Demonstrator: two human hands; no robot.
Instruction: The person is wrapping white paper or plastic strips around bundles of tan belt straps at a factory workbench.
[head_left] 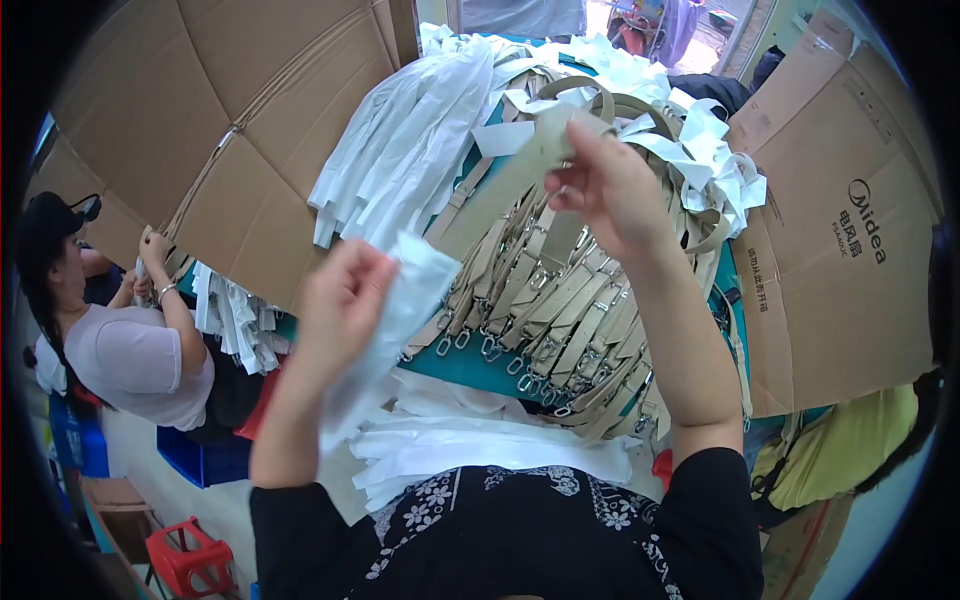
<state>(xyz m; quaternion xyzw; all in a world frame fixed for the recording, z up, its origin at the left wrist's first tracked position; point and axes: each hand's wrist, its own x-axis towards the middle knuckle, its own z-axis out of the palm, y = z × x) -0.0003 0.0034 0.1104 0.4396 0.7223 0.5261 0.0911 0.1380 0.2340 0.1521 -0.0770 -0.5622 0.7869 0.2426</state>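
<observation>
My left hand (345, 300) is closed on a thin white sleeve (418, 285), which hangs down along my forearm. Between my hands stretches a beige webbing strap (485, 220), its lower end at the mouth of the sleeve; whether it goes inside cannot be told. Held up higher and to the right, my right hand (615, 190) pinches the strap's upper part, slightly blurred. Below it, a heap of beige straps with metal clips (560, 335) covers the teal table (470, 368). More white sleeves (480, 430) lie across my lap.
A long pile of white sleeves (410, 130) lies at the far left of the table, and loose white strips (735, 180) at the far right. Cardboard sheets (820, 230) stand on both sides. A co-worker (150, 350) handles something at left, near a red stool (190, 560).
</observation>
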